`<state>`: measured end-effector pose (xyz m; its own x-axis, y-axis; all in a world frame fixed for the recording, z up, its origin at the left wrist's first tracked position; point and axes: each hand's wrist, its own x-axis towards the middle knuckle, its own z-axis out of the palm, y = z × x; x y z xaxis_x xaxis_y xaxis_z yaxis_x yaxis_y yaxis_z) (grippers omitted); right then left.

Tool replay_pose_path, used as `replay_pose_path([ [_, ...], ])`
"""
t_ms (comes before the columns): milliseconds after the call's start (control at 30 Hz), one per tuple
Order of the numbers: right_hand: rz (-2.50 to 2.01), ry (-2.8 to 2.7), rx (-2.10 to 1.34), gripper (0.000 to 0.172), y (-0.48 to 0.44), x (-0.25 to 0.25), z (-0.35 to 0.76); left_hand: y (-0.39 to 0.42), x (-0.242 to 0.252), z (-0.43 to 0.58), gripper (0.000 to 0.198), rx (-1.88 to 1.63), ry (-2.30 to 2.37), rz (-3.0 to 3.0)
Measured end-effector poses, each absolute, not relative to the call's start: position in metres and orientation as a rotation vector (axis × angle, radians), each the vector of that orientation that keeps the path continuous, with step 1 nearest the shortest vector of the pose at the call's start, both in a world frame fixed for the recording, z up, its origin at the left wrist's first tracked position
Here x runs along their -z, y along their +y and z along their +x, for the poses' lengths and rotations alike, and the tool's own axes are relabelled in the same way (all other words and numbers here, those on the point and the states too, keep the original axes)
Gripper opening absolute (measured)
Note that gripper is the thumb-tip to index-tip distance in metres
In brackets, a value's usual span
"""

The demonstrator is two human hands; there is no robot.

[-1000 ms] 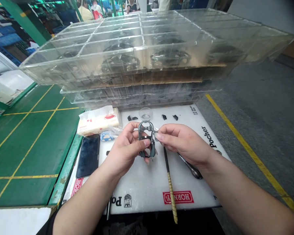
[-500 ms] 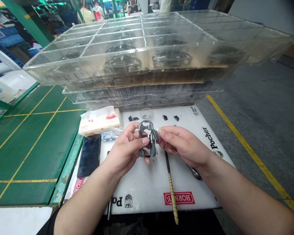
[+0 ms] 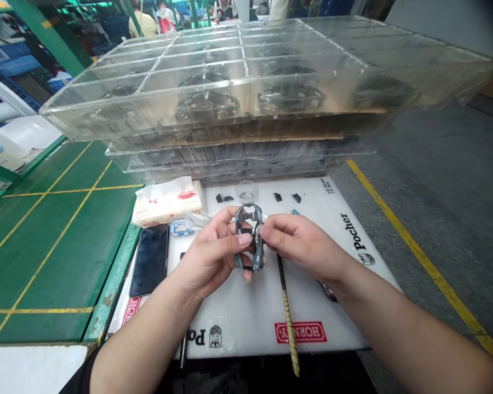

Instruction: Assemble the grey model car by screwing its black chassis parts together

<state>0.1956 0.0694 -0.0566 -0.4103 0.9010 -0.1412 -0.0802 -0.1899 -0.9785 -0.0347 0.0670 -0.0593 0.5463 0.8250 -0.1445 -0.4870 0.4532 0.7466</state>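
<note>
My left hand (image 3: 209,254) and my right hand (image 3: 299,241) both hold one dark plastic frame (image 3: 248,238) above a white board (image 3: 246,331). The left hand grips it from the side, and the right fingertips (image 3: 265,231) pinch its edge. Near it lie one pointed tool with wrapped handle (image 3: 286,312), three small black pieces (image 3: 276,197), one clear dish (image 3: 246,191) and one phone (image 3: 150,261). Behind are stacked clear trays (image 3: 246,93).

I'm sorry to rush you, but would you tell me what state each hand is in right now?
Left hand: closed, holding a dark model car body.
Right hand: pinched at the body's edge; anything held is too small to tell.
</note>
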Motion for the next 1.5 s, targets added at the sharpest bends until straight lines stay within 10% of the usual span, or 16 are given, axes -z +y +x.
replay_pose_path([
  [567, -1.081, -1.308, -1.368, 0.04, 0.069, 0.054, 0.199, 0.062, 0.069, -0.032, 0.067, -0.926, 0.875, 1.093],
  [900, -0.964, -1.59, -0.984, 0.013, 0.064, 0.056, 0.202, 0.065, 0.065, -0.031, 0.032, -1.185, 0.951, 1.178],
  [1500, -0.948, -1.695, -0.78, 0.016, 0.063, 0.049, 0.204, 0.066, 0.064, -0.032, 0.04, -1.246, 0.834, 1.06],
])
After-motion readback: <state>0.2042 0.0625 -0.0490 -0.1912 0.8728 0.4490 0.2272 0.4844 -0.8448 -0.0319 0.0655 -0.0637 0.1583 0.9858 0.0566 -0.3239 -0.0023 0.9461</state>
